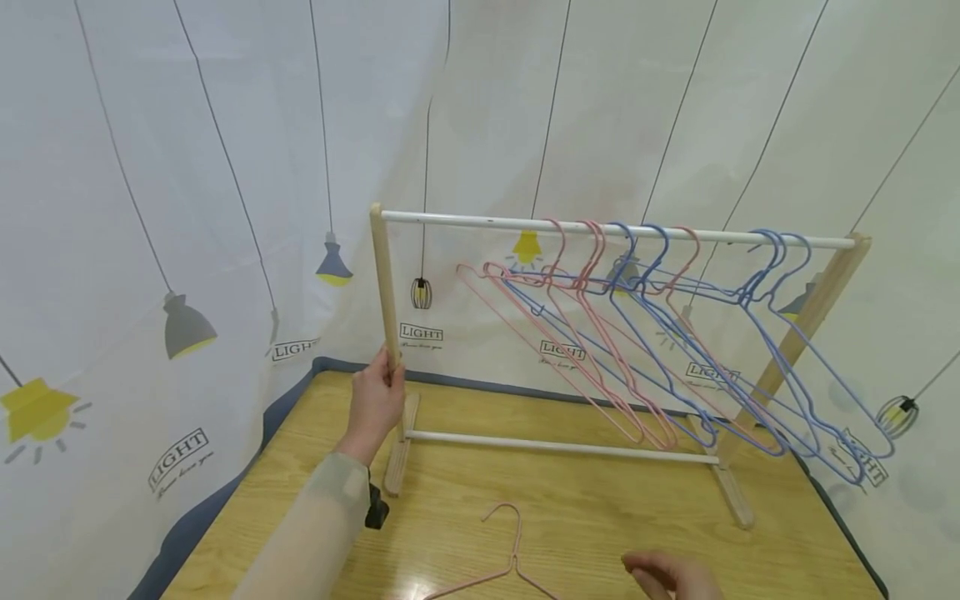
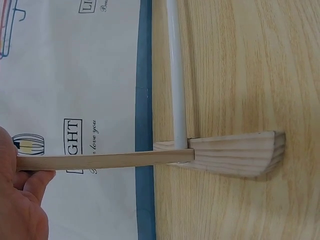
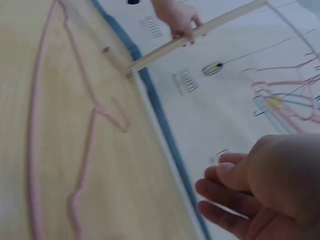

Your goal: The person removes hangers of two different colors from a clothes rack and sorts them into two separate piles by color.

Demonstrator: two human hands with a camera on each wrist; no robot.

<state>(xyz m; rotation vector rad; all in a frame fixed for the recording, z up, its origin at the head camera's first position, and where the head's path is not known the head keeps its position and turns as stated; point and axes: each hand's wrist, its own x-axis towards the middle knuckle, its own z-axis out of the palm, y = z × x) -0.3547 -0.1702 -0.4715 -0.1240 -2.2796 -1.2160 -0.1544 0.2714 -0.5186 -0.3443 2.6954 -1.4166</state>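
My left hand (image 1: 377, 398) grips the left wooden post (image 1: 385, 283) of a garment rack, about two thirds of the way down. In the left wrist view, its fingers and thumb wrap the post (image 2: 100, 161) above the wooden foot (image 2: 235, 152). A pink wire hanger (image 1: 514, 560) lies on the table with its hook toward the rack; its lower part is cut off in the head view. To the right of that hanger, my right hand (image 1: 671, 575) hovers with loosely bent fingers and nothing in them. The right wrist view shows the same hanger (image 3: 87, 155) apart from the hand.
Several pink hangers (image 1: 596, 333) and blue hangers (image 1: 780, 358) hang from the rack's white top rail (image 1: 465, 221), bunched toward its middle and right. A lower white bar (image 1: 555, 447) joins the feet. Behind the wooden table (image 1: 450, 500) hangs a lamp-printed curtain (image 1: 247, 125).
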